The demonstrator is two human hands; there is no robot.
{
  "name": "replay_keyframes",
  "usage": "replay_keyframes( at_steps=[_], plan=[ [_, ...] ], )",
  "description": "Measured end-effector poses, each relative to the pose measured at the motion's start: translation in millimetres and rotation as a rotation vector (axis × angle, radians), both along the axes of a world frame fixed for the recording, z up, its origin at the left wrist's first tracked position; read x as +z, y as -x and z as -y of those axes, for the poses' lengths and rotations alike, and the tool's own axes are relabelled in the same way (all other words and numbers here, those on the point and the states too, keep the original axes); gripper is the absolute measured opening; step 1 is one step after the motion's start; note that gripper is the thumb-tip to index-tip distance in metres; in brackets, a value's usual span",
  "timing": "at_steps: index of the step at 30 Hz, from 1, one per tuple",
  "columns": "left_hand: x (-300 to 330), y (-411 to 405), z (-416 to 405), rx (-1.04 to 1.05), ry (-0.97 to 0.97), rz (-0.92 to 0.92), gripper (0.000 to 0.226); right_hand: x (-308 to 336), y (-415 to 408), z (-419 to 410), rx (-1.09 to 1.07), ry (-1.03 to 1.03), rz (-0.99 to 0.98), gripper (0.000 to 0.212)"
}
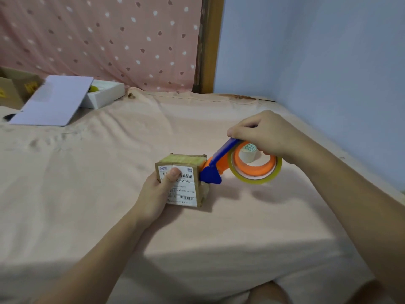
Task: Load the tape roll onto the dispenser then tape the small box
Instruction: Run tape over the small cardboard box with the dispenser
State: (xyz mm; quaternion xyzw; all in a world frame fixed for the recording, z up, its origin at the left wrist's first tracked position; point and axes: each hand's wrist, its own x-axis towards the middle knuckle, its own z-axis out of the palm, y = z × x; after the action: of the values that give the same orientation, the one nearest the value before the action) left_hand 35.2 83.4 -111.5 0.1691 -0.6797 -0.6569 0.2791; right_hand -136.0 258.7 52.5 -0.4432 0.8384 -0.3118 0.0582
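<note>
A small cardboard box (186, 165) with a white shipping label rests on the peach sheet at the centre. My left hand (156, 194) grips its left side, thumb on the label. My right hand (265, 133) holds the blue and orange tape dispenser (215, 165) by its handle. A clear yellowish tape roll (256, 179) sits on the dispenser's orange hub. The dispenser's blue head presses against the box's right side near the top edge.
A second small tape roll (248, 153) lies on the sheet behind the dispenser. At the far left are a white open box (105, 95) with its lid (52, 102) leaning, and a brown carton (13, 86). A blue wall (328, 62) borders the right.
</note>
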Motion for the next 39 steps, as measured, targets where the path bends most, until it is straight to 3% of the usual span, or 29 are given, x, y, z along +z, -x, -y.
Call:
replay_keyframes(
  at_steps=[6, 13, 16, 18, 20, 24, 27, 33, 36, 39],
  plan=[
    [-2, -1, -1, -0.014, 0.058, 0.014, 0.036, -2, -7, -3, 0.034, 0.024, -0.051, 0.017],
    [-5, -4, 0, -0.018, 0.147, 0.054, 0.053, -12, -6, 4, 0.024, -0.021, -0.062, 0.016],
    [-5, -4, -2, -0.004, 0.152, 0.035, 0.046, -37, -21, 10, 0.077, -0.088, -0.161, 0.023],
    [-7, -4, -1, -0.001, 0.119, 0.007, 0.044, -50, -19, 8, 0.041, -0.017, -0.143, 0.029],
    [-8, -6, 1, 0.004, 0.091, -0.004, 0.045, -62, -11, -1, 0.016, 0.046, -0.096, 0.020],
    [-9, -1, 4, 0.002, 0.016, -0.032, 0.045, -69, 5, -27, -0.013, 0.100, 0.044, 0.017],
    [-9, -1, 5, 0.010, -0.041, -0.040, 0.057, -69, 14, -37, -0.042, 0.227, 0.170, 0.020],
    [-8, 0, 5, 0.006, -0.071, -0.038, 0.048, -72, 30, -55, -0.158, 0.440, 0.401, 0.027],
    [-7, 0, 3, 0.006, -0.063, -0.052, 0.046, -74, 45, -68, -0.300, 0.672, 0.713, 0.025],
    [-3, -1, 0, 0.009, -0.042, -0.062, 0.042, -81, 53, -68, -0.400, 0.691, 1.007, 0.031]
  ],
)
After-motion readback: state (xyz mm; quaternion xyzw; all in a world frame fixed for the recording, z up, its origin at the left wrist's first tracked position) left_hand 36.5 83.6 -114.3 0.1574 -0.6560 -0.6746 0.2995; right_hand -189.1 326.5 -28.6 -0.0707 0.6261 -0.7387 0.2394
